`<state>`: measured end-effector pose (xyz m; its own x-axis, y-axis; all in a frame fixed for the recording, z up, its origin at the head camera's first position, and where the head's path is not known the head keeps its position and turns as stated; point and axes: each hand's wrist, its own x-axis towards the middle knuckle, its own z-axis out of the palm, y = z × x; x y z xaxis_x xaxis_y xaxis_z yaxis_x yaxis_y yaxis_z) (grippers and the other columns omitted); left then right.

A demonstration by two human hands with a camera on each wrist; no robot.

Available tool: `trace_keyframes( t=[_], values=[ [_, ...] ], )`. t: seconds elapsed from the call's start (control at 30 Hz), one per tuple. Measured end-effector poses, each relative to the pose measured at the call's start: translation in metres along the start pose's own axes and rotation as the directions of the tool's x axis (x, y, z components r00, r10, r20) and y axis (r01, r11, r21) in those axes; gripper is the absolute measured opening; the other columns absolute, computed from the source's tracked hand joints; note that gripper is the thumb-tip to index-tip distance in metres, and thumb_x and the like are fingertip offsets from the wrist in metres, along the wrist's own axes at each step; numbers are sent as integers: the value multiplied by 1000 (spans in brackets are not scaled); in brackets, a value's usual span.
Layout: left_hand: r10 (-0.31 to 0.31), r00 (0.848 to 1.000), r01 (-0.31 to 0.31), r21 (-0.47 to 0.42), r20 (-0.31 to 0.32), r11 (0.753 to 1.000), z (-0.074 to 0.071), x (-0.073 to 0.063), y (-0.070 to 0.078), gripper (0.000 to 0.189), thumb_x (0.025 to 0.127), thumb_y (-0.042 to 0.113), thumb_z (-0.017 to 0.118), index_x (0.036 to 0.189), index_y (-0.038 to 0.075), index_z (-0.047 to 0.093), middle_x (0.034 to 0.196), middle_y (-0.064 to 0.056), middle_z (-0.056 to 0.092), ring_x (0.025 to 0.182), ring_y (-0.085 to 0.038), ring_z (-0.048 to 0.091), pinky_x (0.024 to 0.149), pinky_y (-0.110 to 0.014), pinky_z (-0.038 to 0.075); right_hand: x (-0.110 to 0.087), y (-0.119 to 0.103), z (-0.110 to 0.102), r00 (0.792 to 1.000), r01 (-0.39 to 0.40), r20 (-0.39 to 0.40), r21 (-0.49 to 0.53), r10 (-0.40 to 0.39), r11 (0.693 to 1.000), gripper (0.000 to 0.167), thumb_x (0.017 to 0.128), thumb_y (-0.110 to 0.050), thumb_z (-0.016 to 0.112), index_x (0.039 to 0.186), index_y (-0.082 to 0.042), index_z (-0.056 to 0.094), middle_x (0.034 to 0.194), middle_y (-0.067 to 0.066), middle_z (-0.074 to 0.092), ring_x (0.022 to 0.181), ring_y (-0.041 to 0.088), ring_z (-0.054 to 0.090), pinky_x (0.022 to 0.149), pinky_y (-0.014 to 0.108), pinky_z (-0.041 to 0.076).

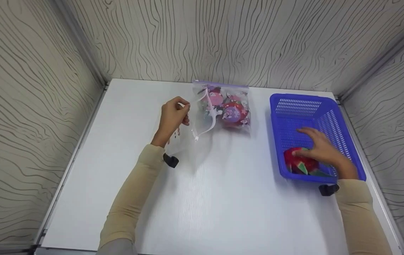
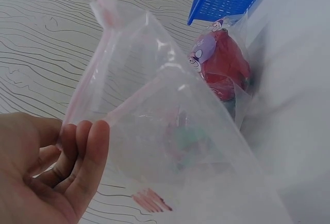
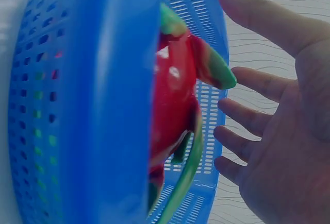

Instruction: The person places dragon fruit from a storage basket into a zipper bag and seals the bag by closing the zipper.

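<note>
- The left hand (image 1: 174, 115) pinches the edge of a clear bag (image 2: 142, 149) with bent fingers.
- The clear bag's mouth is open, and red marks show on its side.
- The right hand (image 1: 324, 150) is over the red fruit (image 1: 299, 161), with its fingers spread wide. I cannot tell if they touch it.
- The red fruit has green tips and sits in the near end of the blue basket (image 1: 276, 141).
- A full bag (image 1: 235, 115) with red things inside lies on the table (image 1: 188, 212), near the back wall (image 1: 173, 42).
- The blue basket is on the table's right side.
</note>
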<state>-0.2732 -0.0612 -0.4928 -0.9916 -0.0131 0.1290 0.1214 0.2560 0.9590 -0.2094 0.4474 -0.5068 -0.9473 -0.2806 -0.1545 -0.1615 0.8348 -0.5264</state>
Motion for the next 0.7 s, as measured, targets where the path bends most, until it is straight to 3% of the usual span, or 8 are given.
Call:
trace_keyframes(
  t=[0.33, 0.7],
  values=[
    [-9, 1000, 9, 11, -6, 1000, 0, -1, 0, 13, 105, 10, 66, 111, 0, 71, 71, -5, 64, 53, -13, 64, 56, -31, 64, -3, 6, 9, 1000, 7, 27, 1, -7, 1000, 97, 81, -37, 91, 157, 0, 43, 165, 34, 30, 151, 64, 21, 113, 89, 18],
    [9, 1000, -9, 0, -2, 1000, 0, -2, -1, 12, 105, 10, 66, 109, 1, 71, 70, -5, 63, 53, -12, 64, 57, -32, 64, -5, 15, 20, 998, -23, 62, -2, 23, 1000, 95, 83, -38, 87, 158, -1, 42, 166, 34, 27, 149, 65, 23, 110, 88, 30]
  ],
)
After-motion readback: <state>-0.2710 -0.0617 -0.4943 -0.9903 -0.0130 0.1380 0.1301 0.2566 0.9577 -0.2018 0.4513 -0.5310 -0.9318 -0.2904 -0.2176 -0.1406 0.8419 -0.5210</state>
